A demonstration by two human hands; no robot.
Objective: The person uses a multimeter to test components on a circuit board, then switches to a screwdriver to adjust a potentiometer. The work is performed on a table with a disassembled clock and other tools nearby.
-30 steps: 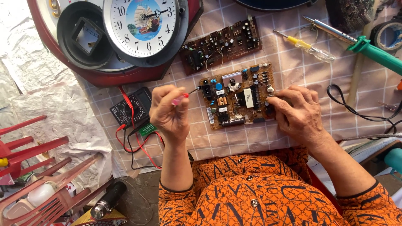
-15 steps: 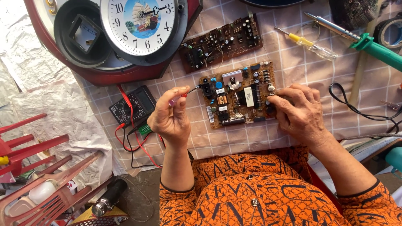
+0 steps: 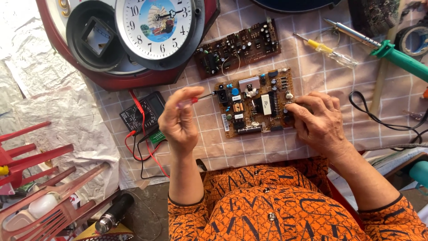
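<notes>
The left hand (image 3: 178, 118) pinches a thin red-handled probe (image 3: 196, 98) between thumb and fingertips, its metal tip touching the left edge of the tan circuit board (image 3: 255, 103). The right hand (image 3: 317, 121) grips the board's right edge, fingers curled over the components there and thumb below, pressing the board flat on the checked tablecloth (image 3: 312, 71). The board lies in the middle of the cloth, just above the person's orange patterned shirt (image 3: 267, 205). A second, darker circuit board (image 3: 237, 48) lies just beyond it, near a round wall clock (image 3: 156, 27) in a dark red housing. A black multimeter (image 3: 141, 115) with red and black leads rests just left of the left hand. A yellow-handled screwdriver (image 3: 325, 48) and a green-handled soldering iron (image 3: 392, 56) lie at the upper right. Red plastic chairs (image 3: 40, 196) stand at the lower left.
</notes>
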